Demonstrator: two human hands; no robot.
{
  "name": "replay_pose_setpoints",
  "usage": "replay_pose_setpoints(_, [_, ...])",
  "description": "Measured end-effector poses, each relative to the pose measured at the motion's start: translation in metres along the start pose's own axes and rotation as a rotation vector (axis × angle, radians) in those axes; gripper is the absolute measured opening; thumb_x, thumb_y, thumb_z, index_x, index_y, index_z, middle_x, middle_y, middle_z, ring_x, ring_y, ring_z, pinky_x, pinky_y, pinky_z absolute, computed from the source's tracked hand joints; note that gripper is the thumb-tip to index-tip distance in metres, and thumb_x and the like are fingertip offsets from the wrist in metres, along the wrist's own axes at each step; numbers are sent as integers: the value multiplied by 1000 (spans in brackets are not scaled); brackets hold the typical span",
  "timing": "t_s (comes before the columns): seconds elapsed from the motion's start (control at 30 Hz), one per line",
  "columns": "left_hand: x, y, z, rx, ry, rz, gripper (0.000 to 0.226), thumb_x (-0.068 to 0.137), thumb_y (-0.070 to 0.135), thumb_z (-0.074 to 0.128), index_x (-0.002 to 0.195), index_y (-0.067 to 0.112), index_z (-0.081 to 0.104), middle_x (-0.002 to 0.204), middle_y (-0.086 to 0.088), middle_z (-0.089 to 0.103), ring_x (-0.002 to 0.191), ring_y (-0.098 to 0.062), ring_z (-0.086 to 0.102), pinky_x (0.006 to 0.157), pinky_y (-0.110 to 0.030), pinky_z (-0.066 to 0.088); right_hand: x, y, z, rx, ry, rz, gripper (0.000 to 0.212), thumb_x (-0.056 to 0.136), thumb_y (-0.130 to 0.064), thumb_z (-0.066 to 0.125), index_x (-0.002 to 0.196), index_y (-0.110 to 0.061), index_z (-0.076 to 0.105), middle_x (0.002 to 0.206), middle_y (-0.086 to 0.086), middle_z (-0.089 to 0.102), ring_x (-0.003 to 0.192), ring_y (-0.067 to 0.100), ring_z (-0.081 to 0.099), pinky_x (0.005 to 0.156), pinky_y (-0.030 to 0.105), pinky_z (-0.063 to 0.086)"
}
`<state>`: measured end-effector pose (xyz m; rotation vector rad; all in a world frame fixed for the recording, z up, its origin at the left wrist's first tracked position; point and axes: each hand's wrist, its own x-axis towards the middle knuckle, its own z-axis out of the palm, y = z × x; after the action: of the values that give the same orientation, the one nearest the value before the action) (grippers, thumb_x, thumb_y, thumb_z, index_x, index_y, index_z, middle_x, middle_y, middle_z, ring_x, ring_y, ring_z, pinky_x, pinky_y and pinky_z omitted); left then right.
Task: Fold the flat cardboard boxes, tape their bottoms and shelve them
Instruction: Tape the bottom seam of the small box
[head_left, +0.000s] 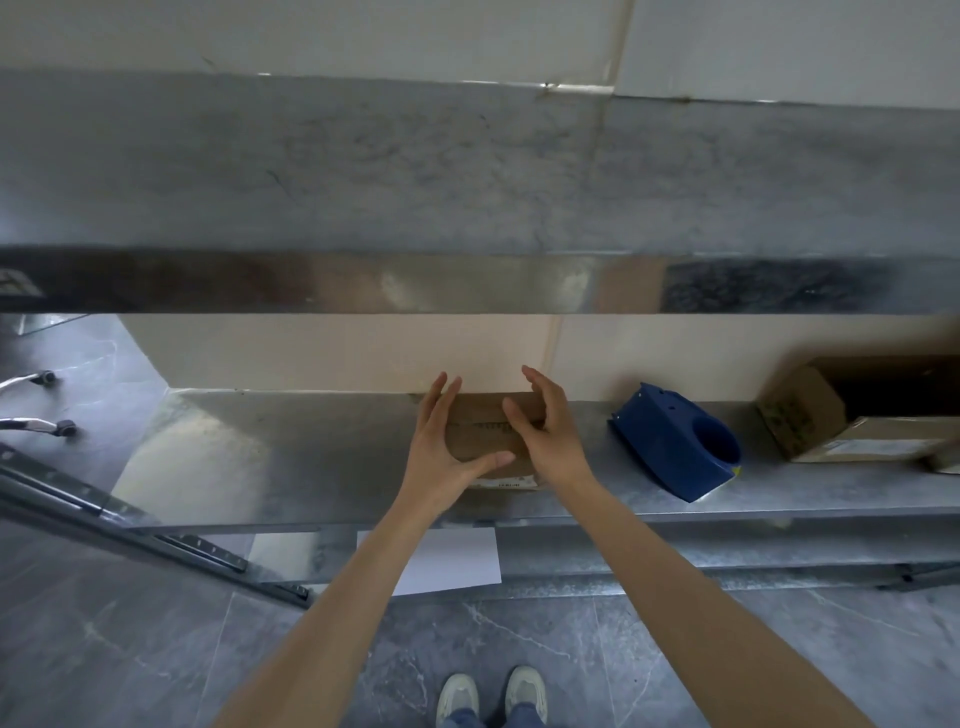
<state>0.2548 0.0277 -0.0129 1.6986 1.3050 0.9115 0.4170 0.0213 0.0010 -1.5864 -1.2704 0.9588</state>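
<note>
A small brown cardboard box (485, 434) stands on the lower metal shelf (311, 467), close to the back wall. My left hand (441, 447) lies on the box's left side with fingers straight and the thumb stretched across its front. My right hand (545, 431) is at the box's right side, fingers loosely bent above its top. Whether the right hand touches the box is unclear. A white label shows on the box's front bottom edge.
A blue tape dispenser (675, 447) lies on the same shelf to the right. Further right stands a larger open cardboard box (852, 415). An upper metal shelf (467, 171) overhangs. White paper (457, 561) lies below; chair castors (57, 426) are at left.
</note>
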Motion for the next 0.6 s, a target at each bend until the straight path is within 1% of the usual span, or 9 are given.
replay_pose_setpoints(0.03, [-1, 2, 0, -53, 5, -25, 103, 67, 54, 79, 153, 26, 31, 160, 14, 19, 139, 3, 26, 101, -2, 26, -2, 0, 0, 90, 9, 45, 48, 99, -36, 56, 143, -30, 41, 141, -12, 45, 125, 3, 43, 101, 14, 38])
replay_pose_setpoints(0.1, [-1, 5, 2, -212, 28, -99, 82, 81, 48, 71, 152, 30, 32, 157, 13, 29, 138, 1, 32, 97, 0, 30, -3, 1, -1, 207, 14, 103, 45, 99, -36, 57, 141, -33, 42, 137, -11, 50, 124, 5, 48, 101, 23, 45])
replay_pose_setpoints(0.17, [-1, 5, 5, -345, 81, -152, 62, 94, 35, 64, 149, 32, 35, 149, 11, 41, 133, -3, 42, 96, -5, 39, -4, 0, 0, 235, 13, 117, 44, 98, -32, 59, 139, -34, 43, 134, -9, 53, 118, 6, 52, 93, 22, 50])
replay_pose_setpoints(0.27, [0, 5, 9, -424, 167, -169, 49, 99, 22, 59, 145, 27, 41, 141, 10, 48, 128, -6, 47, 102, -19, 43, -5, -4, 1, 300, 30, 147, 45, 97, -30, 61, 138, -35, 42, 128, -9, 54, 109, 3, 55, 75, 14, 53])
replay_pose_setpoints(0.3, [1, 5, 10, -440, 186, -172, 46, 99, 19, 59, 143, 25, 43, 139, 9, 50, 127, -5, 48, 102, -20, 44, -5, -5, 1, 327, 36, 161, 46, 97, -30, 62, 138, -35, 42, 127, -10, 55, 107, 3, 57, 72, 14, 53])
replay_pose_setpoints(0.37, [2, 4, 12, -462, 202, -180, 43, 99, 15, 58, 140, 23, 46, 136, 9, 52, 120, 2, 51, 94, -14, 45, -5, -5, 0, 360, 45, 188, 46, 96, -30, 62, 138, -34, 43, 124, -9, 56, 105, 5, 58, 70, 14, 53])
replay_pose_setpoints(0.43, [2, 4, 11, -476, 196, -188, 43, 99, 14, 57, 140, 23, 47, 134, 9, 52, 114, 7, 52, 88, -10, 46, -5, -6, 0, 353, 52, 211, 39, 97, -30, 61, 133, -31, 47, 118, -6, 58, 101, 9, 60, 67, 16, 54])
replay_pose_setpoints(0.53, [4, 3, 7, -469, 130, -181, 48, 99, 15, 58, 143, 25, 41, 135, 8, 49, 113, 8, 52, 88, -12, 47, -4, -8, 1, 329, 81, 240, 30, 98, -33, 59, 125, -25, 49, 108, -3, 58, 94, 12, 60, 65, 20, 53])
replay_pose_setpoints(0.6, [5, 4, 2, -509, 64, -182, 55, 97, 16, 62, 145, 24, 36, 138, 6, 44, 116, 7, 50, 93, -15, 48, -1, -7, 1, 316, 125, 269, 23, 100, -31, 55, 122, -24, 50, 107, -2, 58, 94, 13, 59, 67, 22, 51])
